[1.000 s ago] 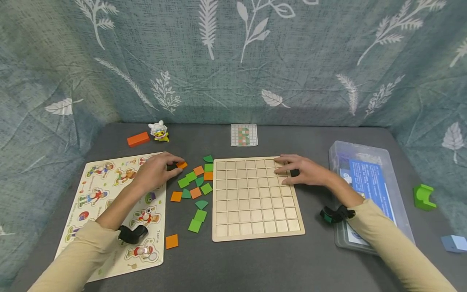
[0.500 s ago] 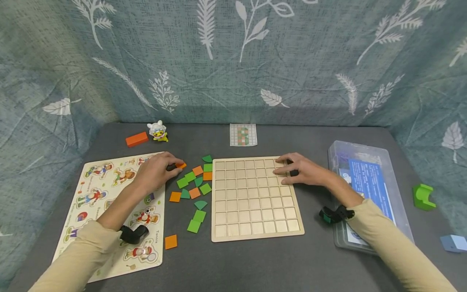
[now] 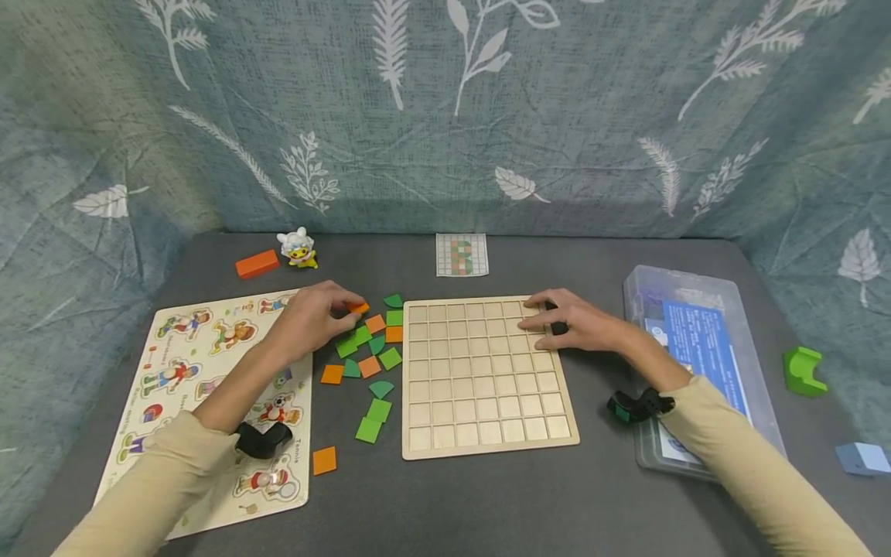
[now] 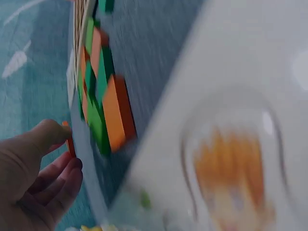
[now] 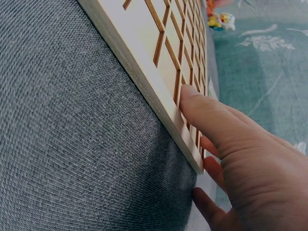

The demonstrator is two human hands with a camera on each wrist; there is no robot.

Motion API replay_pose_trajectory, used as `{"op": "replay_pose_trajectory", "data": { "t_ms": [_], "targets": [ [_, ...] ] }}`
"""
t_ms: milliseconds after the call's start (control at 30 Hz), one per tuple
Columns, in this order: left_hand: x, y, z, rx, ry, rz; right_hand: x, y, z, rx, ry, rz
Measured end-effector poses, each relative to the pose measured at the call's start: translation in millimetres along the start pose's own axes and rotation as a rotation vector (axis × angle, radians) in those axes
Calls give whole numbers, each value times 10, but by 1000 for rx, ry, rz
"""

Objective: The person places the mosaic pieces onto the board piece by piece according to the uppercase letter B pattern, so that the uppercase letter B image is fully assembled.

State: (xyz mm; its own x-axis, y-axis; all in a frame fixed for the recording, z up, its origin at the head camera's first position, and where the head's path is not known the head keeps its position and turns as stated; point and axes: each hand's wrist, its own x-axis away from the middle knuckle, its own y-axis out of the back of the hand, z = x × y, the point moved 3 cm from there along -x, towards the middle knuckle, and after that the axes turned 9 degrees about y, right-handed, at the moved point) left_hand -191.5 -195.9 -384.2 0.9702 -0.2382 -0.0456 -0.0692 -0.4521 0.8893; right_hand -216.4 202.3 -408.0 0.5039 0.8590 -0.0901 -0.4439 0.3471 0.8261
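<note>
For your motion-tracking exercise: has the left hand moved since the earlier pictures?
Yes. The left hand, pinching an orange tile, has shifted right, toward the wooden grid board, with the tile raised off the table.

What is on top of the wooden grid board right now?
Only the right hand rests on the grid board, fingers spread flat over its far right corner. Every visible cell is empty, with no tiles in them. The cells under the hand are covered, so I cannot tell.
</note>
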Motion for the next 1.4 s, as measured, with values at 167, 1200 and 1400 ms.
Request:
{"op": "replay_pose_trajectory", "data": {
  "t_ms": [167, 1200, 1400],
  "targets": [
    [-28, -125, -252, 82, -78, 27, 2, 4, -3, 1, -19, 1],
    [-315, -609, -1027, 62, -290, 213, 0, -1, -23, -24, -33, 9],
    [-322, -620, -1029, 64, -291, 208, 5, 6, -15, -31, -41, 10]
  ]
}}
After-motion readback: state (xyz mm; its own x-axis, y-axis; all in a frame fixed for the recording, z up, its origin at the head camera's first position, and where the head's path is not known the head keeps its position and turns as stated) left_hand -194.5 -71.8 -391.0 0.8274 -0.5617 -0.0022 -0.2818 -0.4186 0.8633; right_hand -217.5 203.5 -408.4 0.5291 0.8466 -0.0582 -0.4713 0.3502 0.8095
